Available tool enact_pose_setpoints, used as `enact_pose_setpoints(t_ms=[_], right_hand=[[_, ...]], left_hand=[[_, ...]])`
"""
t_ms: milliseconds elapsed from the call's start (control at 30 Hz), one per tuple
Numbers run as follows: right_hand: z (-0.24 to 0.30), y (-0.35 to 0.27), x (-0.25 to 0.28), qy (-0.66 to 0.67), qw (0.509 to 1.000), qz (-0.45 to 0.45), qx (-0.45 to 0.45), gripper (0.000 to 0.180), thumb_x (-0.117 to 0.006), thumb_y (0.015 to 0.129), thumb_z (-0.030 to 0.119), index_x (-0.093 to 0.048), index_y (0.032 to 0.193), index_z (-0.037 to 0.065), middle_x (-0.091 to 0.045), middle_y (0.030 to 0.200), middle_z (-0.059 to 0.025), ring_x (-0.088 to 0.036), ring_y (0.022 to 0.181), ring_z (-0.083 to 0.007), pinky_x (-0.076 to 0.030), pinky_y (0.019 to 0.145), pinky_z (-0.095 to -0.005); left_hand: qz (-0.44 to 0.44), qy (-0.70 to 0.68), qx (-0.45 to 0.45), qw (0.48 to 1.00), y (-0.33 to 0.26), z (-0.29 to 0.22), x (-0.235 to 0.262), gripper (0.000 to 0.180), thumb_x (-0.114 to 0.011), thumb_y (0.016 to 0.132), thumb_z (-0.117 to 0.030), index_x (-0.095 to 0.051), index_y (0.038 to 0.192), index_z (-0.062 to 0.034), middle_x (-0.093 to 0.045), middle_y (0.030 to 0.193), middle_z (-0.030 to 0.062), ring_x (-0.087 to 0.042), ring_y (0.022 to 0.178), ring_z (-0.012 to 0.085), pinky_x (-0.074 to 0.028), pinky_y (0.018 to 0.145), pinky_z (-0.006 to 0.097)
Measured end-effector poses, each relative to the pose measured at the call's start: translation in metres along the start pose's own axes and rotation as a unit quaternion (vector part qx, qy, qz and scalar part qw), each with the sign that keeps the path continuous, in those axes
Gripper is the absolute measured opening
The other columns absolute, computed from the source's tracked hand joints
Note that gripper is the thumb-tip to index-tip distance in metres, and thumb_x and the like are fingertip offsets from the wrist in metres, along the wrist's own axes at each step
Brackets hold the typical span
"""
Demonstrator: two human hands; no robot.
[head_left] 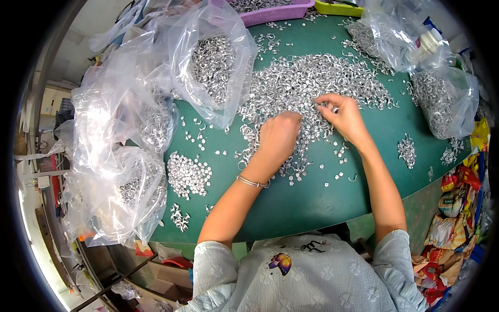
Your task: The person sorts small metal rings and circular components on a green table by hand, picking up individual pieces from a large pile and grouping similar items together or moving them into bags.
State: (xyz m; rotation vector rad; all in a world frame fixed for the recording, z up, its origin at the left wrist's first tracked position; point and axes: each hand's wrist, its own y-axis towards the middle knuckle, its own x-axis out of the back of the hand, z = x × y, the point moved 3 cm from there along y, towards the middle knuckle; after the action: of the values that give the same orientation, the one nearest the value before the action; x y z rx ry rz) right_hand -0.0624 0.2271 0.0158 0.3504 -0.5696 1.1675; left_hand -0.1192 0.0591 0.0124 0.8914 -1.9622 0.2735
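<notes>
A large heap of small silvery metal pieces (322, 73), many of them curved like hooks or open rings, spreads over the green table (332, 200). At the near left part of the heap is my left hand (280, 136), closed, its fingers curled down among the pieces; the fingertips are hidden, so what they hold cannot be told. My right hand (343, 115) is just to the right, thumb and forefinger pinched at the heap on what looks like a small metal piece (315, 104). A silvery bangle (252, 181) circles my left wrist.
On the left lie a pile of small flower-shaped pieces (188, 176) and clear plastic bags (119, 119). Another open bag (213, 67) of pieces stands behind them. At the right are a filled bag (439, 101) and a small pile (406, 151). A purple tray (275, 14) sits at the back.
</notes>
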Motion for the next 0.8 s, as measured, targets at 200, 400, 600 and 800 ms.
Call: enact_pose_setpoints(t_ms=[200, 400, 600, 800], right_hand=[[0.025, 0.0, -0.024, -0.25, 0.963, 0.02, 0.102, 0.022, -0.069, 0.077, 0.018, -0.069, 0.097, 0.011, -0.067, 0.079, -0.0139, -0.065, 0.075, -0.0315, -0.052, 0.068, -0.0404], [0.01, -0.007, -0.003, 0.27, 0.957, 0.038, -0.104, 0.016, -0.063, 0.082, 0.015, -0.064, 0.086, -0.001, -0.058, 0.069, -0.0028, -0.051, 0.057, -0.0133, -0.041, 0.049, -0.0251], [0.008, -0.033, -0.002, 0.668, 0.701, 0.099, -0.23, 0.022, -0.051, 0.092, 0.023, -0.053, 0.082, 0.004, -0.047, 0.066, -0.0006, -0.037, 0.047, -0.0085, -0.025, 0.036, -0.02], [-0.011, -0.038, -0.008, 0.558, 0.786, 0.187, -0.188, 0.025, -0.053, 0.093, 0.025, -0.059, 0.089, 0.0, -0.052, 0.068, -0.0011, -0.042, 0.05, -0.0075, -0.027, 0.04, -0.0193]], left_hand=[[0.001, -0.001, 0.025, 1.0, 0.0, 0.0, 0.008, 0.021, -0.068, 0.074, -0.011, -0.066, 0.094, -0.0055, -0.066, 0.084, 0.0146, -0.064, 0.076, 0.0334, -0.05, 0.067, 0.041], [0.01, -0.031, 0.069, 0.997, -0.003, 0.008, 0.008, 0.017, -0.069, 0.075, -0.011, -0.065, 0.088, -0.0023, -0.065, 0.075, 0.0152, -0.062, 0.065, 0.0292, -0.048, 0.061, 0.036], [0.092, -0.649, 0.186, 0.732, -0.01, 0.039, 0.008, 0.016, -0.063, 0.081, -0.008, -0.059, 0.094, 0.001, -0.062, 0.089, 0.0097, -0.057, 0.077, 0.0179, -0.045, 0.059, 0.028], [-0.055, -0.853, 0.284, 0.434, -0.034, 0.03, 0.019, 0.006, -0.057, 0.083, -0.003, -0.055, 0.087, -0.0001, -0.055, 0.084, 0.0124, -0.05, 0.073, 0.0168, -0.041, 0.058, 0.027]])
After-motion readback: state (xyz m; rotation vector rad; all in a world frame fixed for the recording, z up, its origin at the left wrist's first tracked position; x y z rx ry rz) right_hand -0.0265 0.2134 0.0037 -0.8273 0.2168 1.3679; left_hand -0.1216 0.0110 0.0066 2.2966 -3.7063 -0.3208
